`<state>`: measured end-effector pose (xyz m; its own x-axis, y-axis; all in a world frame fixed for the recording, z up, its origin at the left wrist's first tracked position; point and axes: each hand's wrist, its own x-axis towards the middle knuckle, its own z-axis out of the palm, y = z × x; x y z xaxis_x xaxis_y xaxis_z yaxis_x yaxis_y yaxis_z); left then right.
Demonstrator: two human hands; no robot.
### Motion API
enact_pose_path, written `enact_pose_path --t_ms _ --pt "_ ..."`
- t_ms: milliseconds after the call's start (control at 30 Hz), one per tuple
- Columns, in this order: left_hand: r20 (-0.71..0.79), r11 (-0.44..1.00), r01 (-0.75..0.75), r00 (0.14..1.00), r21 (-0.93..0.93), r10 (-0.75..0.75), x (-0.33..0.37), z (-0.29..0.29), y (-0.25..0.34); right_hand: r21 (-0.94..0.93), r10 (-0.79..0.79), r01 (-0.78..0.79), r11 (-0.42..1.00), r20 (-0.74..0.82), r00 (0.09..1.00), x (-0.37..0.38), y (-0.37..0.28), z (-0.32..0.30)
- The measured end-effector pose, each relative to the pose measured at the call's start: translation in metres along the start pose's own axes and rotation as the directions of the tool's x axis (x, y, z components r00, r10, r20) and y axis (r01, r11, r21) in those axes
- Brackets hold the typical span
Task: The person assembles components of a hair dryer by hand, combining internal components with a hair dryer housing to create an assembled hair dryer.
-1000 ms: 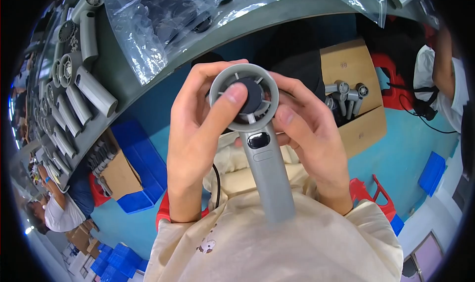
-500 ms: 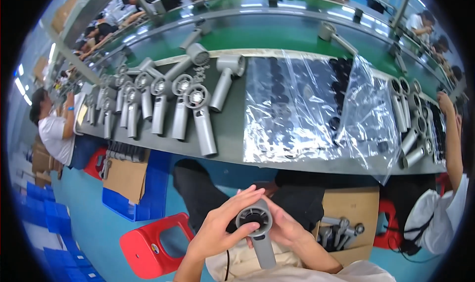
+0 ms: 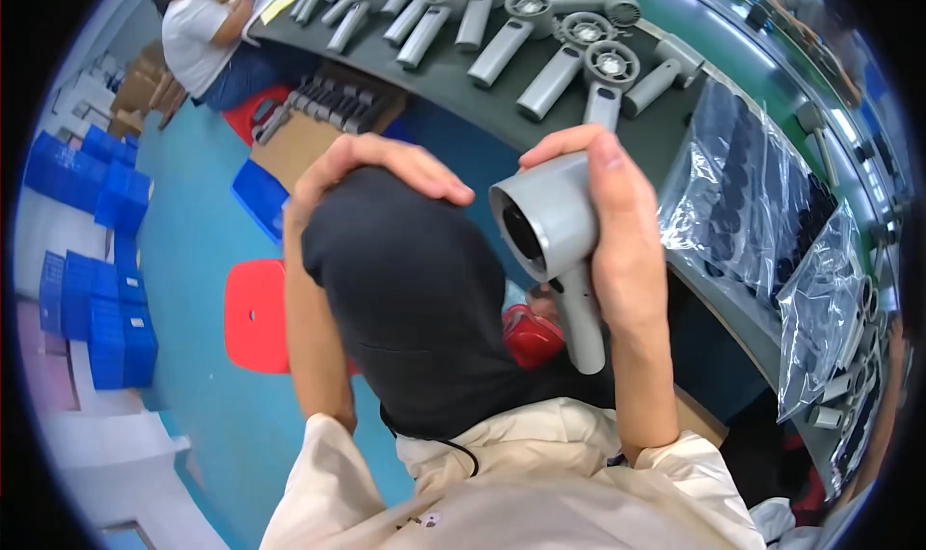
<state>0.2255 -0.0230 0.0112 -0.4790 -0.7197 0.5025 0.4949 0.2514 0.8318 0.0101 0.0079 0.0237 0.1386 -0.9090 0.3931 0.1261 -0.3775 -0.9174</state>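
Head view: gripping fan [image 3: 557, 220] in right fingers [image 3: 564, 143], draping left fingers [image 3: 413, 164] loosely over knee [image 3: 400, 251]; could drop fan beneath right ones by slackening.

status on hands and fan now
Right hand gripping grey fan by its head. Left hand apart from fan, arched over dark-clad knee. Knee hides left palm.

It was a factory workshop, apparently for assembly: many like grey fans [image 3: 553, 83] lay in rows along a far bench [image 3: 661, 133], bagged dark parts [image 3: 738, 178] to their right, a green line [image 3: 690, 24] beyond. A worker [image 3: 198, 48] sat far left; blue bins [image 3: 121, 343] and cartons [image 3: 143, 85] stood stacked at left.
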Motion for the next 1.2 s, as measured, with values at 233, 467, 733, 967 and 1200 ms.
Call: enact_pose_path --t_ms 233,467,733,967,1200 --pt "-0.383 0.920 0.369 0.837 -0.132 -0.391 0.004 0.030 0.007 -0.208 -0.205 0.180 0.961 -0.109 0.973 -0.004 -0.004 0.008" --pt "-0.455 0.916 0.397 0.805 -0.061 -0.379 0.012 0.045 0.004 -0.579 -0.393 0.299 0.759 -0.041 0.919 -0.012 -0.016 -0.005" --pt "-0.482 0.916 0.401 0.805 0.012 -0.346 0.017 0.050 0.004 -0.646 -0.443 0.308 0.698 -0.051 0.895 -0.019 -0.013 -0.007" --pt "-0.519 0.931 0.365 0.792 -0.018 -0.321 0.004 0.045 0.012 -0.376 -0.255 0.044 0.925 -0.534 0.806 -0.035 -0.049 -0.017" --pt "-0.556 0.931 0.338 0.752 -0.137 -0.355 0.000 0.048 0.012 -0.175 -0.163 0.110 0.978 -0.322 0.933 -0.025 -0.028 -0.007"
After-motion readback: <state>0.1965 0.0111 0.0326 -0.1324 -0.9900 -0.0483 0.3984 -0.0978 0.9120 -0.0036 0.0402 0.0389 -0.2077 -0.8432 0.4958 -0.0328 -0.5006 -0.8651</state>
